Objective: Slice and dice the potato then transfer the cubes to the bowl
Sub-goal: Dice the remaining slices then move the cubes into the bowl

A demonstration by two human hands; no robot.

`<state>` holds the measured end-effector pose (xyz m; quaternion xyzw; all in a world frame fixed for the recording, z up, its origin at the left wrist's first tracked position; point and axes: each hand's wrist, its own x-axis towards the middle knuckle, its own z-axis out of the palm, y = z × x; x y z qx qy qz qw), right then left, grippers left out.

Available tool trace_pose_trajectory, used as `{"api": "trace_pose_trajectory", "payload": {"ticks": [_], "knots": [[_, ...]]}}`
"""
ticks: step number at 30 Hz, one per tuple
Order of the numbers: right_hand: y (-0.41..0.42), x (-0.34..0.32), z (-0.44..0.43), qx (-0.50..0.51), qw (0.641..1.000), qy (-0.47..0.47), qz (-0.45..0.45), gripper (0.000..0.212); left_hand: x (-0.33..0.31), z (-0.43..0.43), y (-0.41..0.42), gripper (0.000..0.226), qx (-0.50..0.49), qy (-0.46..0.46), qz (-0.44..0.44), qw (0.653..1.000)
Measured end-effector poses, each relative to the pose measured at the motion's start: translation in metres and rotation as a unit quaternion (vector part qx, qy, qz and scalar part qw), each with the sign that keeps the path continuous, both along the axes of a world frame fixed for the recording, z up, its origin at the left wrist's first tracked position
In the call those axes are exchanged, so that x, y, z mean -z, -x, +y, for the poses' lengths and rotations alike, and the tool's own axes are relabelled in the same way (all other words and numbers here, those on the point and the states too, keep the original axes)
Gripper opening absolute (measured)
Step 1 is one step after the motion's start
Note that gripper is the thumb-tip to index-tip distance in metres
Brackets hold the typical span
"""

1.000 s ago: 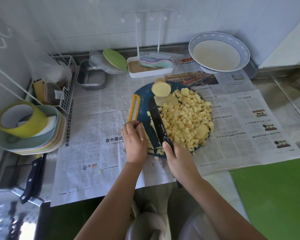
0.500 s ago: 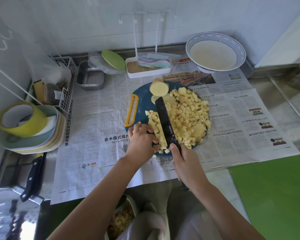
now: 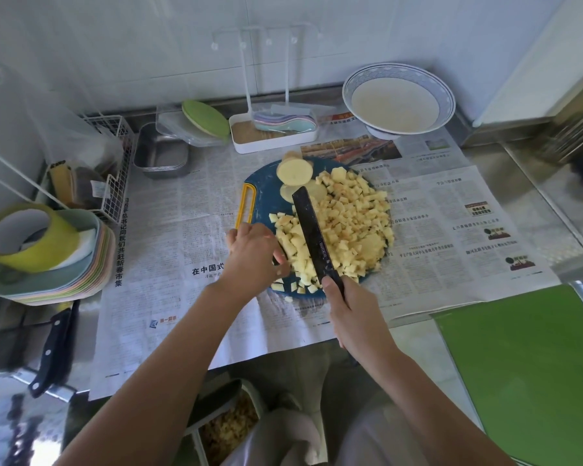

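Steel table [image 3: 535, 183] under newspaper [image 3: 169, 230], with the blue cutting board [image 3: 265, 193] in the middle. The bowl [image 3: 447, 95] sits at the back right, well apart from the board, so the right grip [image 3: 357, 321] is nearer to it. The potato cubes [image 3: 350, 223] are heaped on the board. The knife [image 3: 312, 230] lies across them, pointing away, with the right grip wrapped around its hidden handle. The left grip [image 3: 253, 257] curls at the pile's near-left edge, can't tell if it holds anything. There's an uncut potato chunk [image 3: 294, 172] just past the knife tip.
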<state>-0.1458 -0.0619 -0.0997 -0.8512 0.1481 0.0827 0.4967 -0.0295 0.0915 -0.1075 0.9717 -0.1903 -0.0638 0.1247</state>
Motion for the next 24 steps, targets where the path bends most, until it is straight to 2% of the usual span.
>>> {"api": "trace_pose_trajectory", "payload": {"ticks": [2,6,12,15,19,21,24], "knots": [[0.004,-0.001,0.005,-0.011,1.0,0.018,-0.001,0.031,0.0,0.012,-0.002,0.009,-0.026,0.027,-0.026,0.999],[0.018,0.004,0.022,-0.037,0.999,0.036,-0.002,0.027,0.018,0.031,0.005,0.007,-0.042,0.146,-0.067,0.986],[0.031,0.019,0.038,-0.051,0.997,0.064,0.013,0.026,0.031,0.036,0.02,0.02,-0.037,0.195,-0.096,0.975],[0.029,0.02,0.035,-0.038,0.998,0.054,0.009,0.026,0.037,0.037,0.023,0.052,-0.054,0.206,-0.097,0.972],[0.024,0.021,0.03,-0.008,0.999,0.048,-0.006,0.03,0.049,0.033,0.029,0.115,-0.045,0.151,-0.012,0.988],[0.023,0.021,0.029,-0.001,0.999,0.046,-0.013,0.031,0.054,0.031,0.03,0.121,-0.049,0.138,0.04,0.988],[0.022,0.022,0.028,0.003,0.999,0.044,-0.017,0.032,0.056,0.028,0.028,0.114,-0.052,0.149,0.042,0.987]]}}
